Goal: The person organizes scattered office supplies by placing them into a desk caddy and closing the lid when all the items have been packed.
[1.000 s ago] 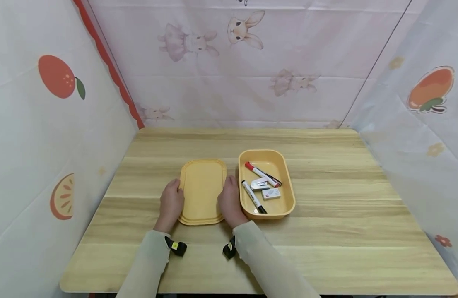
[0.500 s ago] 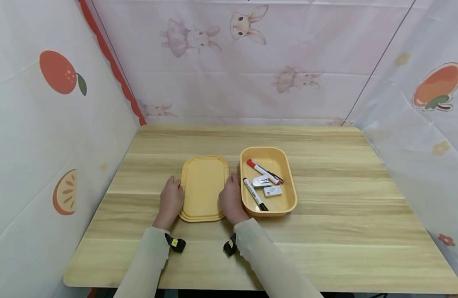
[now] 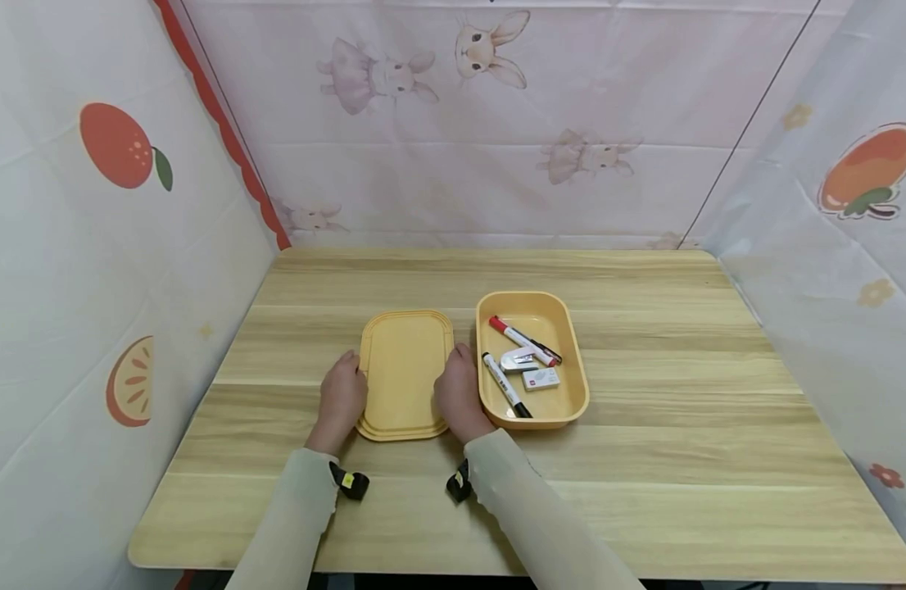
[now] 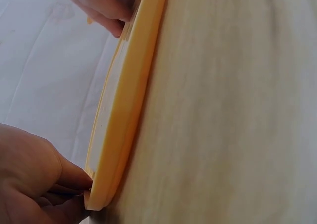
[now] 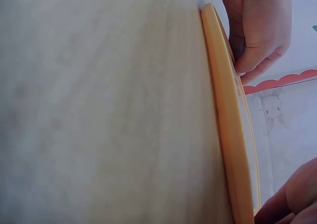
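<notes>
A yellow rectangular lid [image 3: 405,373] with rounded corners lies low on the table, left of a matching open box. My left hand [image 3: 342,397] holds its left edge, thumb and fingers pinching the rim in the left wrist view [image 4: 34,179]. On the opposite side, my right hand [image 3: 462,393] grips the right edge, fingers curled, between lid and box. Seen edge-on, the lid [image 5: 230,125] is close to the tabletop; whether it touches all along cannot be told. Some fingertips are hidden under or behind the rim.
Right beside my right hand stands the yellow box [image 3: 523,305]. Inside lie a red-capped marker [image 3: 523,341], a thin dark pen [image 3: 547,351], a black-capped marker [image 3: 506,385], a small white-and-silver item [image 3: 517,360] and a white eraser-like block [image 3: 541,378]. Printed cloth walls enclose the wooden table [image 3: 689,426].
The head view has shifted slightly. Both hands keep their hold on the lid, and lid and box stay where they were on the table.
</notes>
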`<state>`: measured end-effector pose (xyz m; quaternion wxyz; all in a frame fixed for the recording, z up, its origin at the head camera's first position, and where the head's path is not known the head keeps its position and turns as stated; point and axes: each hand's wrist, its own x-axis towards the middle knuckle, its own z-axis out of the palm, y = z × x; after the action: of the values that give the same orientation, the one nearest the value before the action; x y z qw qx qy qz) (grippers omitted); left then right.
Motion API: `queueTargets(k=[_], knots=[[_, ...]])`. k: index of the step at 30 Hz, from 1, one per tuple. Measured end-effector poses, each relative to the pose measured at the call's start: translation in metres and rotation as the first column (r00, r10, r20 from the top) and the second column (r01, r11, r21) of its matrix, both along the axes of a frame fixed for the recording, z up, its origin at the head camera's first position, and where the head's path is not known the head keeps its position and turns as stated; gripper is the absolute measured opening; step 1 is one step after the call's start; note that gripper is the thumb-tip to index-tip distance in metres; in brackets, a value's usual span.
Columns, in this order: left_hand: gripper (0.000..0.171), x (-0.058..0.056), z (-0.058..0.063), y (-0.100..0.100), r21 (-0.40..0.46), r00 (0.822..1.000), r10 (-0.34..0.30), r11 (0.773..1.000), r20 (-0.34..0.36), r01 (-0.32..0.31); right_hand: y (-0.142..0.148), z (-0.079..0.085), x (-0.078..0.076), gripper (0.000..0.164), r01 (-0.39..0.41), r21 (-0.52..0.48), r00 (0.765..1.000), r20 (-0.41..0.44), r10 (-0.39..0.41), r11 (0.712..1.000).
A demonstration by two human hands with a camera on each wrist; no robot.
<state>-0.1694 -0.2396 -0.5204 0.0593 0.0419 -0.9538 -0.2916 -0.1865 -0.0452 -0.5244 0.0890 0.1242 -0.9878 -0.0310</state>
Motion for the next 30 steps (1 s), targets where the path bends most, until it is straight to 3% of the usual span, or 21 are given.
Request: queueTargets(k=[2, 3, 5, 7, 12, 17, 21, 26, 30], knots=[[0.029, 0.0, 0.0, 0.0, -0.001, 1.0, 0.001, 1.0, -0.007, -0.001, 0.0, -0.001, 0.0, 0.021, 0.027, -0.197, 1.0, -0.006, -0.029, 0.98], [0.026, 0.0, 0.001, 0.0, 0.001, 1.0, 0.003, 1.0, -0.011, -0.003, 0.0, -0.001, 0.0, 0.025, 0.037, -0.313, 0.999, -0.016, -0.045, 0.949], [0.023, 0.0, 0.001, 0.0, 0.006, 1.0, 0.008, 1.0, -0.021, -0.008, -0.001, -0.002, 0.0, 0.027, 0.041, -0.433, 0.998, -0.028, -0.058, 0.9], [0.018, 0.0, 0.001, -0.001, 0.014, 0.999, 0.015, 1.0, -0.031, -0.015, -0.001, -0.001, 0.001, 0.027, 0.043, -0.48, 0.997, -0.031, -0.066, 0.876], [0.018, 0.001, 0.004, -0.004, 0.061, 0.999, 0.046, 0.997, -0.021, -0.045, -0.002, 0.001, 0.0, 0.026, 0.064, -0.515, 0.997, 0.0, -0.075, 0.855], [0.022, 0.002, 0.009, -0.009, 0.105, 0.997, 0.074, 0.992, -0.003, -0.073, -0.003, 0.004, -0.001, 0.029, 0.101, -0.583, 0.995, 0.076, -0.07, 0.806], [0.023, 0.003, 0.014, -0.014, 0.1, 0.997, 0.076, 0.992, -0.016, -0.074, -0.005, 0.013, -0.002, 0.033, 0.109, -0.613, 0.993, 0.109, -0.053, 0.783], [0.024, 0.005, 0.022, -0.016, 0.091, 0.996, 0.074, 0.993, -0.05, -0.069, -0.006, 0.031, -0.002, 0.03, 0.074, -0.628, 0.997, 0.075, -0.035, 0.775], [0.025, 0.006, 0.033, -0.013, 0.132, 0.994, 0.079, 0.989, -0.074, -0.069, -0.001, 0.047, -0.003, 0.019, 0.039, -0.629, 0.999, 0.002, -0.048, 0.776]])
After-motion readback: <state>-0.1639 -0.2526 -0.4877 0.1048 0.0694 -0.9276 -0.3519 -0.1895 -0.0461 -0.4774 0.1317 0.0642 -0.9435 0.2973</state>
